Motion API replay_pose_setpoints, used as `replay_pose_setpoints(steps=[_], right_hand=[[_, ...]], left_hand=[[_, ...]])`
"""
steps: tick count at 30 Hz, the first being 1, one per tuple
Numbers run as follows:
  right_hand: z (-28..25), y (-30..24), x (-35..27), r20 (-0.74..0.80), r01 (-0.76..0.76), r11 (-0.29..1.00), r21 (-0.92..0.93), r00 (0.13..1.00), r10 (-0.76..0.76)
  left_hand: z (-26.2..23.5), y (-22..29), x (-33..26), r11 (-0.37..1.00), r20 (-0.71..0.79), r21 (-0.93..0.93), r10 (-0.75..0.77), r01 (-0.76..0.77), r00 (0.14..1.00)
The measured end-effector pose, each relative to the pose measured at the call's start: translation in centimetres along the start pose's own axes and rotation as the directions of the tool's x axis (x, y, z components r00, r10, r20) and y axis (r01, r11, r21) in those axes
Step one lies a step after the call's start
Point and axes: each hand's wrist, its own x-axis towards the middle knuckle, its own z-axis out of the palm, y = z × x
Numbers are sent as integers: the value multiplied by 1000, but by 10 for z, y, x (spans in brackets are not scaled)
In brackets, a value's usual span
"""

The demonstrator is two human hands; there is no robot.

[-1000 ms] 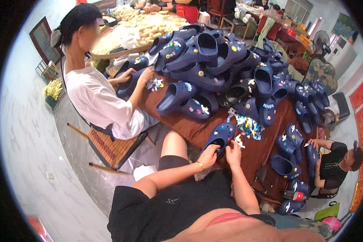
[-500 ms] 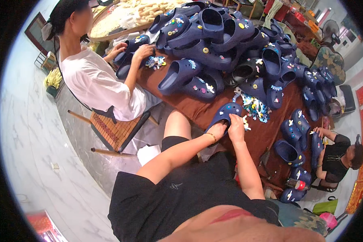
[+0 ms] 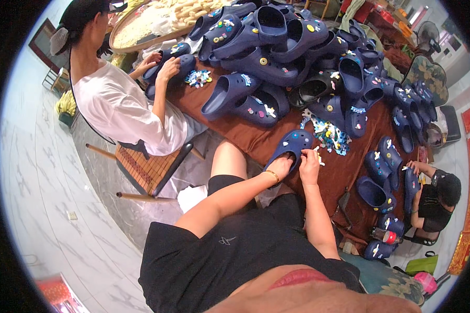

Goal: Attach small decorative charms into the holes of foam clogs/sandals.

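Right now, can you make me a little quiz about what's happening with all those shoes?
1. True or false: the person's left hand holds a navy clog.
2. What lies just right of that clog? A) a pile of small charms B) a red cup C) scissors
3. What colour is the tablecloth?

Key: 1 true. 2 A. 3 brown. The right hand is on the clog too.

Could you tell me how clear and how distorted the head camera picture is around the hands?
Head view: evenly lit, sharp at the left hand, right hand and blue clog; fisheye bends the table edge; black rim; bottom blurred.
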Motion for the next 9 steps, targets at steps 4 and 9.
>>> replay_pose_setpoints(steps=[4,9], right_hand=[[3,0,-5,-60,-66,997,33,996,68],[3,-4,-4,-113,-127,990,62,985,134]], left_hand=[[-3,2,-3,999,-36,-26,19,-20,999],[-8,3,4,1000,78,0,-30,30,996]])
